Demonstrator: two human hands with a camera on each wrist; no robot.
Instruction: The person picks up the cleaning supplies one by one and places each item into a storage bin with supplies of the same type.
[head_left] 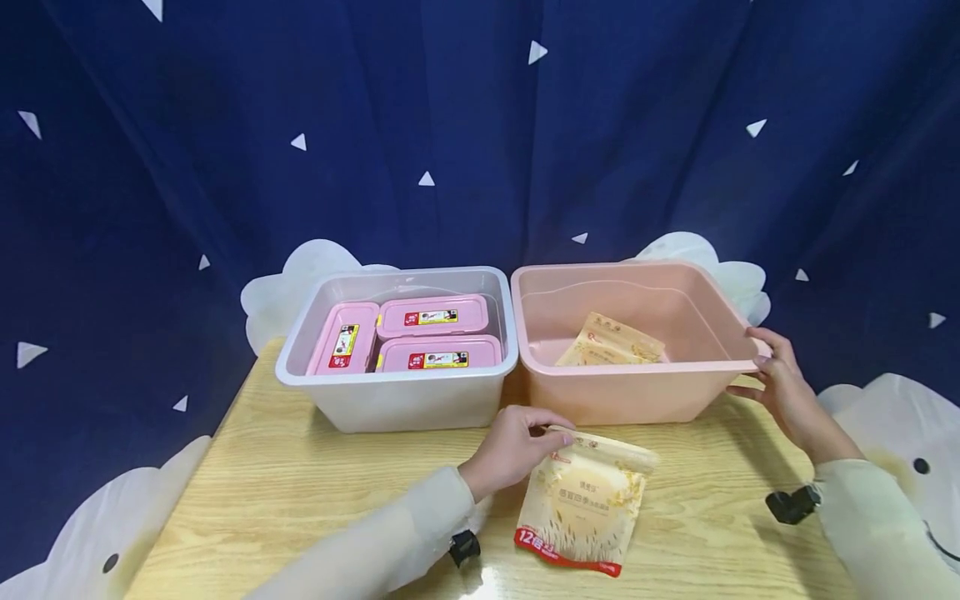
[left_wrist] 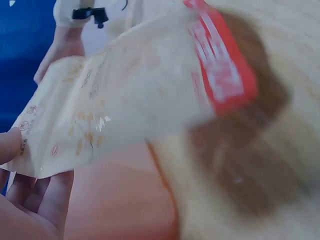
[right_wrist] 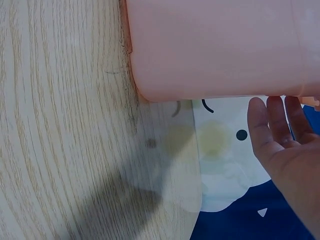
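In the head view my left hand (head_left: 517,446) pinches the top left corner of a cream-coloured pouch (head_left: 581,508) with a red bottom band. The left wrist view shows the pouch (left_wrist: 135,75) hanging from thumb and fingers, its lower end off the table. At the right end of the pink bin (head_left: 637,392), my right hand (head_left: 787,392) holds the rim, with some fingers below it against the outer wall. The right wrist view has these fingers (right_wrist: 259,120) touching the bin's side; the thumb is hidden there. A similar pouch (head_left: 611,342) lies inside the pink bin.
A pale grey bin (head_left: 405,404) stands left of the pink one, close beside it. Several pink lidded boxes (head_left: 438,354) are inside. Both bins are on a wooden table (head_left: 300,492), with a dark blue curtain (head_left: 450,125) behind.
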